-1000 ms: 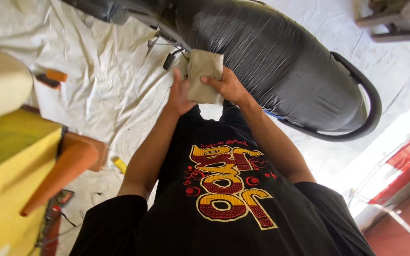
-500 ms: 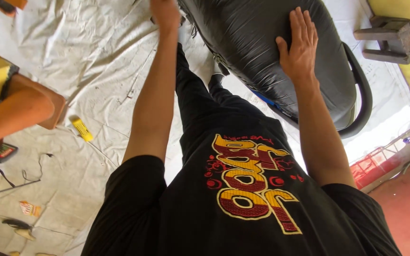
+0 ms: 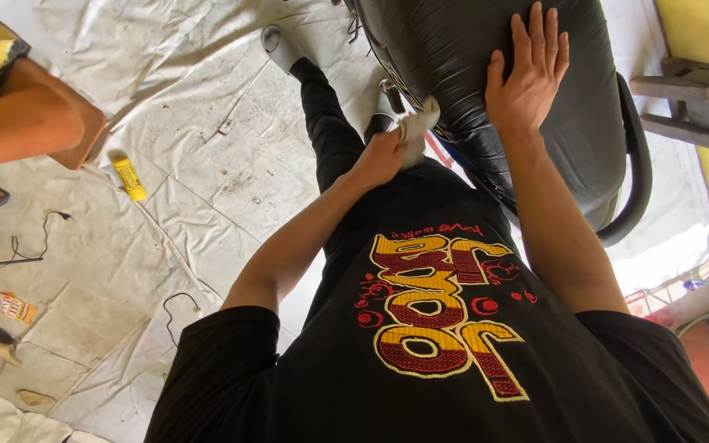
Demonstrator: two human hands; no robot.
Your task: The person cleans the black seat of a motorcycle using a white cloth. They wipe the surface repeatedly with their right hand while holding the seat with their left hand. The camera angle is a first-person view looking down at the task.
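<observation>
Kneeling on the white floor sheet [image 3: 207, 164], we face the black seat [image 3: 469, 57]: our right hand [image 3: 527, 78] lies flat and spread on it, while our left hand [image 3: 379, 156] clamps a grey cloth [image 3: 418, 123] at its edge; a yellow tube [image 3: 130, 176] lies nearby.

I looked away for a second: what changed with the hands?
The left hand came back down the seat's edge, gripping the pale cloth that both hands held up a second ago. The right hand stays flat on the black motorcycle seat.
</observation>
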